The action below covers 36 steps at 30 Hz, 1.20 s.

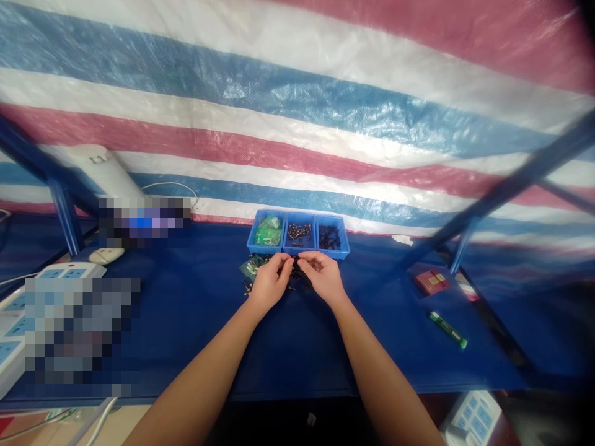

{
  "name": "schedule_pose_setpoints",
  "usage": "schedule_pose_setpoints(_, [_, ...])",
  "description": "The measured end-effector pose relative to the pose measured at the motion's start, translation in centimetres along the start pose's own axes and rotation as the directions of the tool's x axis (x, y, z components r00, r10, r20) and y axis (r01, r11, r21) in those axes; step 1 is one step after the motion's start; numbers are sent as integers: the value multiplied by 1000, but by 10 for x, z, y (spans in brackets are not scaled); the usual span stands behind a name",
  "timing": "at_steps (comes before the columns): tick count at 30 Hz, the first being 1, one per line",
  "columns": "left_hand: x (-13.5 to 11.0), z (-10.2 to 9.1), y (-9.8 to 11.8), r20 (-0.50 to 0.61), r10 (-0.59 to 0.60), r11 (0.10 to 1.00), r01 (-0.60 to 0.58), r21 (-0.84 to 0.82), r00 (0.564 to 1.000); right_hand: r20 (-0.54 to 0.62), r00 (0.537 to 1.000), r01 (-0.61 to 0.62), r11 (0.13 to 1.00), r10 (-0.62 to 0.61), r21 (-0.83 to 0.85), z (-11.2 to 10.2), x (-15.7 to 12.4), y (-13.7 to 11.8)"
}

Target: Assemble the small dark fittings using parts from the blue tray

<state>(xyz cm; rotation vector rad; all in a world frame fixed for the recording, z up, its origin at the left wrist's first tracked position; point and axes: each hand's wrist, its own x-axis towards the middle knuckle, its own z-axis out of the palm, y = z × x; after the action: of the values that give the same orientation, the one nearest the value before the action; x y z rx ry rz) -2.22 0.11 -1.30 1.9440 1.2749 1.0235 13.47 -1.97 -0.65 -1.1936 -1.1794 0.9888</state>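
My left hand and my right hand meet over the blue table, just in front of three joined blue bins. Both are closed in a pinch, fingertips nearly touching; whatever they hold is too small to name. The left bin holds green-and-clear plastic packets. In the middle bin lie small brass-and-dark metal pieces. Small black parts fill the right bin. A green-and-clear packet lies beside my left hand, and more small dark pieces lie partly hidden behind my hands.
A white power strip and a blurred-out object lie at left, near a white cylinder. At right are a red box and a green tube. Blue metal struts flank the table; a striped sheet hangs behind.
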Motion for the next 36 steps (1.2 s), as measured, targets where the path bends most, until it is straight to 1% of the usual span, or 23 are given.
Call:
schedule_pose_setpoints(3, [0,-1,1,-5,-5,1000,5,1,1000,8,1000,1,1000,-1,-4,0,0,0])
schedule_pose_setpoints(9, [-1,-1,2,16,5,1000,-5,-11,1000,-29,999,-12,1000,12,13,-1,1,1])
schedule_pose_setpoints(16, [0,-1,2,-3,2,1000,-2,20,1000,0,1000,-10,1000,10,6,1,0,1])
schedule_pose_setpoints(23, [-1,-3,5,-1,-4,1000,4,-30,1000,-22,1000,-9,1000,9,-13,2,0,1])
schedule_pose_setpoints(30, [0,0,0,-15,3,1000,-3,-17,1000,-1,1000,-13,1000,13,-21,2,-1,0])
schedule_pose_setpoints(36, [-1,-2,4,-17,-2,1000,2,-31,1000,7,1000,-16,1000,16,-13,3,-1,2])
